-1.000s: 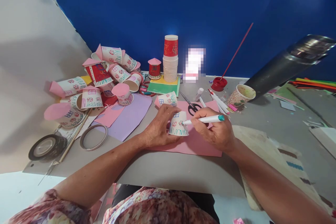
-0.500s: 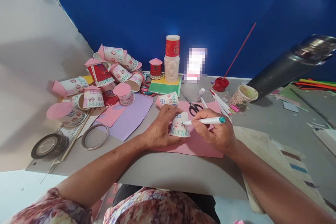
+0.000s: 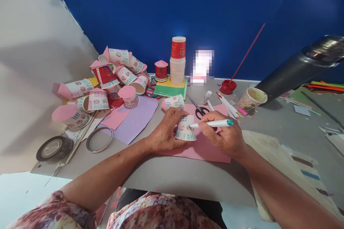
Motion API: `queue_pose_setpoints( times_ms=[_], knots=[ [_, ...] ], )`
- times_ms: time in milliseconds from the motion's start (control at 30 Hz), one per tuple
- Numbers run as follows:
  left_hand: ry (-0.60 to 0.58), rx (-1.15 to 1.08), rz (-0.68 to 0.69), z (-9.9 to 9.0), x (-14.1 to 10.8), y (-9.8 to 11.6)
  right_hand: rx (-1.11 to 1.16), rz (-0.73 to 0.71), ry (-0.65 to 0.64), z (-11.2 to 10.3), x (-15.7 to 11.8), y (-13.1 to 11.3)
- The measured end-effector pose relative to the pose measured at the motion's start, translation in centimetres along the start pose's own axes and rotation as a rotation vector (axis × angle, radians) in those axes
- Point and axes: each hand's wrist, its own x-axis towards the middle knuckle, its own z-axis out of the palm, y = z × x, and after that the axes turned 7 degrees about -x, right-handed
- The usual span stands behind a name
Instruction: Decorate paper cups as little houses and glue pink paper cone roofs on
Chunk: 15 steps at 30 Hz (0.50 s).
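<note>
The white paper cup (image 3: pixel 185 132) sits between the two hands, over the pink paper sheet (image 3: pixel 209 152) near the front of the desk (image 3: pixel 188 177); the left hand (image 3: pixel 164 132) is the nearer one, its fingers grasping the cup from its left side, thumb low by the rim; the right hand (image 3: pixel 224 136) is just to the cup's right, its fingers pinching the white marker (image 3: pixel 211 124) with the green end; the cup lies to the left of those fingers, across the marker's front part. The marker's long axis runs nearly level from side to side, green end to the right, tip to the left; the cup's axis stands roughly upright, so the two cross almost at right angles; the tip is at the cup's side wall, among the red marks, and appears to touch it.

The cup is mouth down, its wide rim lowest and its narrow base on top; whether the rim rests on the sheet, I cannot tell; a blue window grid shows near the top, red and green flower-like marks around the middle, and a green zigzag, like grass, along the rim; its left side is hidden by the fingers.
</note>
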Motion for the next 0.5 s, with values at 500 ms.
queue_pose_setpoints(
  times_ms=[500],
  knots=[
    [-0.181, -0.093, -0.079, -1.1, -0.2, 0.0, -0.009, 0.047, 0.092, -0.9, 0.0, 0.8]
  ],
)
